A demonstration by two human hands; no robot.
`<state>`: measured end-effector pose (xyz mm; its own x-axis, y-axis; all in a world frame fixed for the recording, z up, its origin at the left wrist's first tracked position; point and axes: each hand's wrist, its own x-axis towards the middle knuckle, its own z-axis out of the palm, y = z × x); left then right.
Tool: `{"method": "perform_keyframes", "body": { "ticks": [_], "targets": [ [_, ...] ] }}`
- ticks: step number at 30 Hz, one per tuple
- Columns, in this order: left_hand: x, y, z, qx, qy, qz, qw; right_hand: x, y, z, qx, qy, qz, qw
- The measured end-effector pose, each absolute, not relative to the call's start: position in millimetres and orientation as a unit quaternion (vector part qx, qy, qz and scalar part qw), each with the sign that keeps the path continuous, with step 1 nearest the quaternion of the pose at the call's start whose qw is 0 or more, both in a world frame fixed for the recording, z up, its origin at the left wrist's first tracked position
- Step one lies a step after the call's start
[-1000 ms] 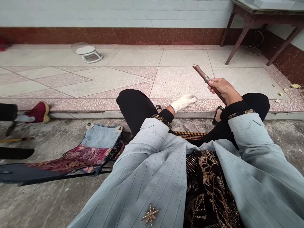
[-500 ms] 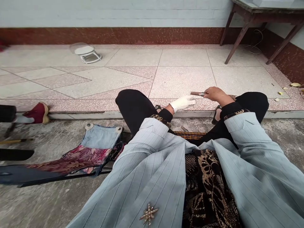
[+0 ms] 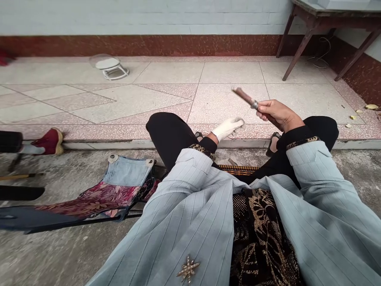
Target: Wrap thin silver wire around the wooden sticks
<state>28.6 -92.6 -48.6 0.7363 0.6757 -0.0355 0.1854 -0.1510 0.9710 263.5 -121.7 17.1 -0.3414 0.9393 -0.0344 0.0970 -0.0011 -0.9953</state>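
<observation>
My right hand (image 3: 276, 113) is closed round a brown wooden stick (image 3: 244, 95) with a band of metal wire wound about it. The stick tilts up to the left, its pale far end raised over the step. My left hand (image 3: 229, 127), in a white knitted glove, rests low between my knees with its fingers curled. Whatever those fingers hold, if anything, is too small to make out. A gap separates the gloved hand from the stick above it.
A low folding seat (image 3: 104, 194) of denim and flowered cloth stands on my left. Beyond it show another person's red shoe (image 3: 49, 141) and a tool with a yellow handle (image 3: 18, 176). A white stool (image 3: 111, 67) and a wooden table (image 3: 315, 24) stand near the wall.
My right hand first brought the stick down level beside the gloved hand, then lifted it again to a slant. My left hand has stayed almost in place.
</observation>
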Motion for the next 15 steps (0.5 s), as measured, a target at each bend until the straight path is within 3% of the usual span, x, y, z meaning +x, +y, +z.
{"method": "perform_keyframes", "body": {
  "ticks": [2, 5, 11, 15],
  "targets": [
    [31.9, -92.8, -56.6, 0.72, 0.289, 0.195, 0.6, 263.6, -114.3, 12.2, -0.482, -0.546, 0.52, 0.446],
    [34.9, -92.3, -64.1, 0.727, 0.264, 0.17, 0.611, 263.9, -103.1, 3.5, -0.585, -0.529, 0.426, 0.443],
    [31.9, -89.9, -57.8, 0.825, 0.267, 0.155, 0.474, 262.3, -96.6, -7.3, -0.721, -0.66, 0.145, 0.153],
    [30.5, -90.2, -50.4, 0.885, 0.266, 0.125, 0.362, 254.2, -98.5, -11.4, -0.697, -0.706, 0.108, -0.062]
  ]
}}
